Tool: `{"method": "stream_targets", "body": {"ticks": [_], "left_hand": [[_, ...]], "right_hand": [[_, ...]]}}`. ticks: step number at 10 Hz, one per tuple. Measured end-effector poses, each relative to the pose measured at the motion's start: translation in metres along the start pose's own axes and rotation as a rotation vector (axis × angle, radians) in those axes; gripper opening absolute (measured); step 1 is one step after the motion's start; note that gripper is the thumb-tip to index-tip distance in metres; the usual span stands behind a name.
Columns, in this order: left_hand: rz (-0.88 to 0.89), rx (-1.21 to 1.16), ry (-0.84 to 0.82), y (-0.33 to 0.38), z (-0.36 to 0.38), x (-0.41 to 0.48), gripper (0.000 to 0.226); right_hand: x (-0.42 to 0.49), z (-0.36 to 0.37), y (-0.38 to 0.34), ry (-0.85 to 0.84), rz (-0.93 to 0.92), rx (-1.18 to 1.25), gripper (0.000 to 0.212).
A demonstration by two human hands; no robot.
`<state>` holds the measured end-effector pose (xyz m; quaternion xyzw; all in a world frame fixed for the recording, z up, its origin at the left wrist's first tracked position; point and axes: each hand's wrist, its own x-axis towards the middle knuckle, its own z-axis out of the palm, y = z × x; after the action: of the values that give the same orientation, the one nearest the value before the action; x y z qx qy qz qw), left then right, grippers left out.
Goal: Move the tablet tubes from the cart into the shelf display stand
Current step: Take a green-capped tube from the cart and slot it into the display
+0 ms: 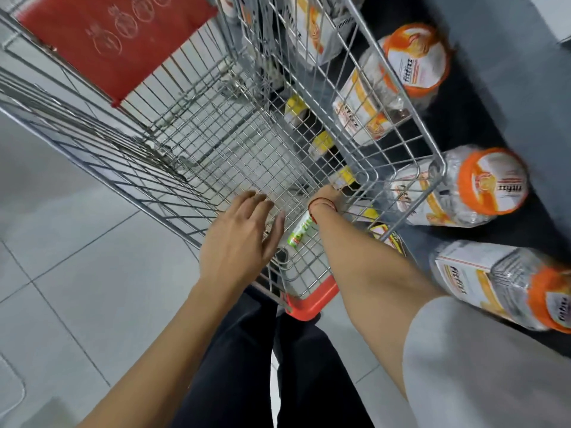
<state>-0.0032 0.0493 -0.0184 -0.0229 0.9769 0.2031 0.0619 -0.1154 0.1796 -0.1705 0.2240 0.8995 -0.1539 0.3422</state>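
Note:
Down in the wire cart (173, 168), a green and white tablet tube (301, 231) lies on the floor near the closest corner. Yellow-capped tubes (321, 143) line the cart's right wall, one at the back (295, 108) and one close by (343, 178). My right hand (326, 197) reaches deep into the cart and touches the closest yellow-capped tube; its fingers are hidden behind the wrist. My left hand (244, 239) hovers over the cart's near rim, fingers spread, holding nothing. The dark shelf display stand (463, 128) is on the right.
Large clear jars with orange lids (491, 180) lie on the stand, with another at the top (414, 57) and one at the lower right (506, 288). The cart's red child-seat flap (117, 41) is at the far end. Grey floor tiles lie to the left.

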Motion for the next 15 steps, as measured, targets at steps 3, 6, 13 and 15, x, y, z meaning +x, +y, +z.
{"method": "stream_targets", "body": {"ticks": [3, 6, 13, 15], "left_hand": [[0.012, 0.007, 0.025, 0.000, 0.001, -0.001, 0.035], [0.049, 0.014, 0.038, 0.002, -0.003, -0.002, 0.031], [0.625, -0.187, 0.136, 0.181, -0.049, 0.040, 0.015], [0.896, -0.199, 0.103, 0.268, -0.044, 0.038, 0.017]], "right_hand": [[-0.001, -0.006, -0.003, 0.009, 0.069, 0.231, 0.032], [-0.032, -0.091, -0.010, -0.016, -0.190, 0.381, 0.033], [-0.257, -0.312, 0.136, 0.719, -0.579, 0.509, 0.040], [-0.308, -0.347, 0.221, 0.908, -0.465, 0.544, 0.041]]}}
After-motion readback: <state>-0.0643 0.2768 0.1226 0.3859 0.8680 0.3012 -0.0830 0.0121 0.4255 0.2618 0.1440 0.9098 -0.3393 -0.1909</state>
